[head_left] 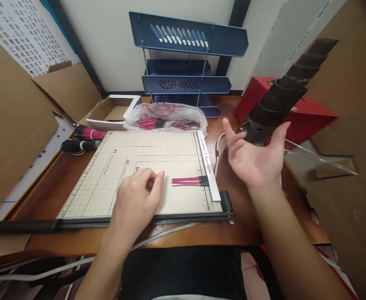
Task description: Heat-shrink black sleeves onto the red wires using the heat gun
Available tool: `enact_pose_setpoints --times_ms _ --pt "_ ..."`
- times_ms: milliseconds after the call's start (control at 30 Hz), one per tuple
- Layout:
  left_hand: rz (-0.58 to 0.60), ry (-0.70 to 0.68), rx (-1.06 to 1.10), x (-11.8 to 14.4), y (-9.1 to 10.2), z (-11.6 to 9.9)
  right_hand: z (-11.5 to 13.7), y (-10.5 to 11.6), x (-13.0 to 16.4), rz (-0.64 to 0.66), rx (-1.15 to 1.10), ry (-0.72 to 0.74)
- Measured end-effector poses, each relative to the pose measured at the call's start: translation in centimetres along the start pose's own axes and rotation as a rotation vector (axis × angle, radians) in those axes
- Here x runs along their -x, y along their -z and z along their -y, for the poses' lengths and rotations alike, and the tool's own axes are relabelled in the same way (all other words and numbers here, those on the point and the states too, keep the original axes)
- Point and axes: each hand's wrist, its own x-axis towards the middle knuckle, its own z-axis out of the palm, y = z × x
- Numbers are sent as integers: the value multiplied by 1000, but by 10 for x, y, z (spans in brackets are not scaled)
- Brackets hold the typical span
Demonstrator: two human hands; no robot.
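Note:
My left hand [137, 198] rests over the cream gridded board of a paper cutter [176, 146], fingers curled in toward the thumb. Its fingertips are hidden, so whatever they may hold does not show. Just right of it, a small row of pink-and-black wires [189, 181] lies flat on the board, black ends against the white strip lettered "Paper Cutter" [208, 166]. My right hand [254, 160] is raised palm up beyond the board's right side, fingers apart, with nothing in it. Behind that hand stands a black tool with a stepped, tapering nozzle [273, 100].
A clear plastic bag [167, 114] with more wires lies behind the board, beside an open cardboard box [111, 110]. Banded wire bundles [87, 133] sit at left. Blue tiered trays [186, 83] and a red box [311, 110] stand behind. The cutter's black handle [20, 226] extends left.

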Motion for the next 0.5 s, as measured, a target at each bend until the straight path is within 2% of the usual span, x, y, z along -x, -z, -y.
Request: enact_pose_setpoints --times_ms 33,133,200,233,300,367,433,500 --pt "2 -3 2 0 0 0 4 0 -9 -16 -300 33" --pt "1 -5 -2 0 -1 -1 13 -1 -26 -30 -1088 -70" --pt "1 -3 -6 -1 -1 -2 14 -2 -30 -4 -1392 -140" --pt "0 -3 -6 -1 -1 -2 13 -4 -30 3 -1442 -130" --pt "-2 -9 -2 -2 -1 -3 8 -7 -27 -6 -1277 -37" --pt "-13 -17 0 -2 -1 -4 0 -11 -21 -15 -799 71" --pt "-18 -21 5 -2 -1 -4 -8 -16 -12 13 -254 86" --pt "-21 -16 11 0 -1 -4 -13 -22 -2 3 38 70"
